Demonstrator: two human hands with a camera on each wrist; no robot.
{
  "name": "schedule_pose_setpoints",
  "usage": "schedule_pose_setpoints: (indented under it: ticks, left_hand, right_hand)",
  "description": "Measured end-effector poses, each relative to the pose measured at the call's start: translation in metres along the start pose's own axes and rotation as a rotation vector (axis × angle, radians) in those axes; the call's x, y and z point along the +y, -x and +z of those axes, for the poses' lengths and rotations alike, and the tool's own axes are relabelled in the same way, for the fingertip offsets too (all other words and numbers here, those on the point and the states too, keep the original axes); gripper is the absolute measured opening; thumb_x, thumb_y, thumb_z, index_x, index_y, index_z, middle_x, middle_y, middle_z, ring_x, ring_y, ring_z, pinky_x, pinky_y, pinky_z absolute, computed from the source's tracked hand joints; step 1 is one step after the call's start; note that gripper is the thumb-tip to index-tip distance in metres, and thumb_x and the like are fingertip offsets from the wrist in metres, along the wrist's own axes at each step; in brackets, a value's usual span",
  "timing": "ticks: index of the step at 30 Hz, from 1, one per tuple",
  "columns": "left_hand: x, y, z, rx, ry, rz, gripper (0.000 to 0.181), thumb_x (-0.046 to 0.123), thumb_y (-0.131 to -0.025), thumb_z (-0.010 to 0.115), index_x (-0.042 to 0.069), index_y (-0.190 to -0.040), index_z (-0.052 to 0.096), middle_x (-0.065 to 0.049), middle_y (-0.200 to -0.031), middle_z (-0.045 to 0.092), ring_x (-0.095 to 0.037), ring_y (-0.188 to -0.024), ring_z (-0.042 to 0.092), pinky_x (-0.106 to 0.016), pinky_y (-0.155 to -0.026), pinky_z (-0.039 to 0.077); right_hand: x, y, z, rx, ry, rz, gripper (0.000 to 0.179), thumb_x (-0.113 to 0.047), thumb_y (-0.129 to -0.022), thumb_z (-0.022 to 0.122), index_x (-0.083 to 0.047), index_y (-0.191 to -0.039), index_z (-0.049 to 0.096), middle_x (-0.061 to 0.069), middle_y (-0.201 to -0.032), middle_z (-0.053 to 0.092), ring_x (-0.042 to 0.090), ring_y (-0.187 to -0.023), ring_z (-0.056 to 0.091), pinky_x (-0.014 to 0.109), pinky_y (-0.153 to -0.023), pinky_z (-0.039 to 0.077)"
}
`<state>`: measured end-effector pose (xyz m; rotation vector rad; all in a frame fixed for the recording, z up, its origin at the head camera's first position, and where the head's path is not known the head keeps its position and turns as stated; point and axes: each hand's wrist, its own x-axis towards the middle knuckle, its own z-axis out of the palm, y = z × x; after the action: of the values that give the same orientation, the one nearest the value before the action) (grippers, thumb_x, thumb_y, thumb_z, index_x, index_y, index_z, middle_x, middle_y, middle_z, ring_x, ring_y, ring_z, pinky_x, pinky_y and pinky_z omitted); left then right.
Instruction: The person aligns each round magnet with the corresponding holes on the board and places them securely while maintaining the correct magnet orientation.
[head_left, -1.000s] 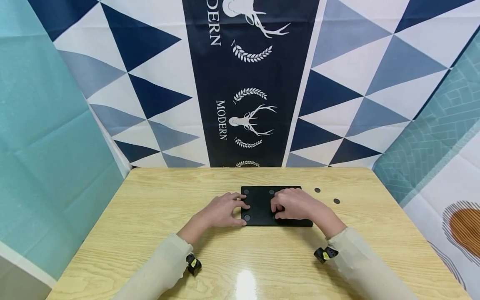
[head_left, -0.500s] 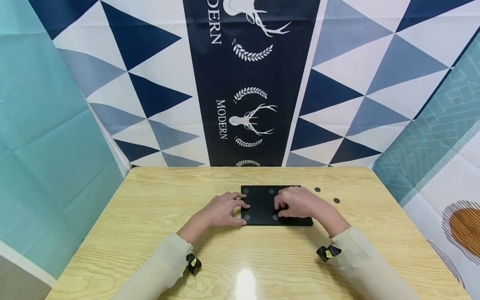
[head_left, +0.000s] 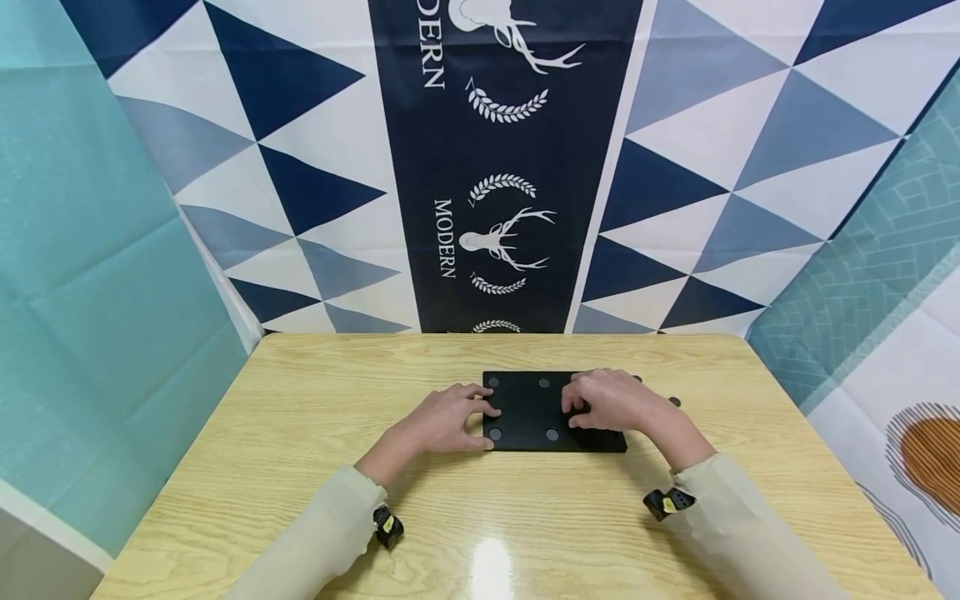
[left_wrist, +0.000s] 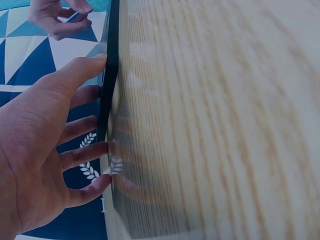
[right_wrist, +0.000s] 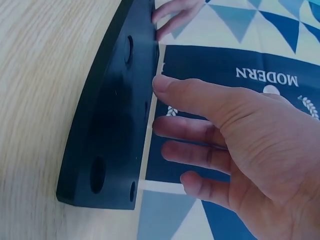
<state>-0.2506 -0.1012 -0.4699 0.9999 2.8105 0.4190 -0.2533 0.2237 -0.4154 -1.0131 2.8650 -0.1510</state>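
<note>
A flat black rectangular board lies on the table. Small dark grey discs sit in it at the left corners and along the middle, among them the near-middle disc. My left hand rests at the board's left end, thumb and fingertips spread on its edge. Over the board's right half hovers my right hand, fingers loosely bent. In the right wrist view, nothing shows between the thumb and fingers of the right hand, and the board has a round recess at its right end.
On the wooden table, right of the board, lie two loose dark discs, the nearer disc and the farther disc, both partly behind the right hand. A patterned curtain hangs behind the table.
My right hand has drawn back from the near-middle disc, lifting and moving right; that disc now shows fully. The left hand stays in place on the board's edge.
</note>
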Motion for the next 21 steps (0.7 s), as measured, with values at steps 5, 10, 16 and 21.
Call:
schedule_pose_setpoints:
  ticks: [5,10,16,21]
  left_hand:
    - [0.001,0.000,-0.001,0.000,0.001,0.003,0.051,0.050,-0.102,0.081,0.028,-0.148,0.075,-0.004,-0.176,0.053,-0.038,-0.157,0.057,-0.063,-0.118,0.055]
    - [0.001,0.000,0.000,0.000,-0.001,-0.002,0.051,0.050,-0.102,0.081,0.028,-0.149,0.075,-0.004,-0.176,0.053,-0.038,-0.157,0.057,-0.062,-0.119,0.055]
    - [0.001,0.000,0.000,0.001,0.015,0.002,0.052,0.049,-0.103,0.081,0.026,-0.149,0.076,-0.005,-0.175,0.054,-0.038,-0.157,0.057,-0.063,-0.120,0.054]
    - [-0.003,0.000,0.003,0.021,0.014,0.035,0.052,0.051,-0.103,0.078,0.025,-0.148,0.076,-0.007,-0.174,0.055,-0.040,-0.155,0.059,-0.064,-0.117,0.056]
  right_hand:
    - [0.005,0.001,0.000,0.001,0.006,0.017,0.012,-0.027,-0.095,0.092,-0.023,-0.103,0.084,-0.007,-0.094,0.071,0.006,-0.081,0.060,0.032,-0.071,0.053]
    - [0.010,0.004,-0.001,0.014,0.026,0.016,0.012,-0.025,-0.095,0.092,-0.022,-0.104,0.084,-0.006,-0.093,0.071,0.007,-0.080,0.061,0.034,-0.072,0.055]
    - [0.016,0.006,-0.002,0.035,0.029,0.028,0.013,-0.024,-0.093,0.093,-0.021,-0.102,0.084,-0.004,-0.093,0.072,0.008,-0.078,0.060,0.034,-0.072,0.055]
    - [0.020,0.007,-0.004,0.032,0.041,0.040,0.012,-0.025,-0.094,0.092,-0.021,-0.102,0.083,-0.004,-0.094,0.072,0.009,-0.078,0.061,0.035,-0.072,0.055]
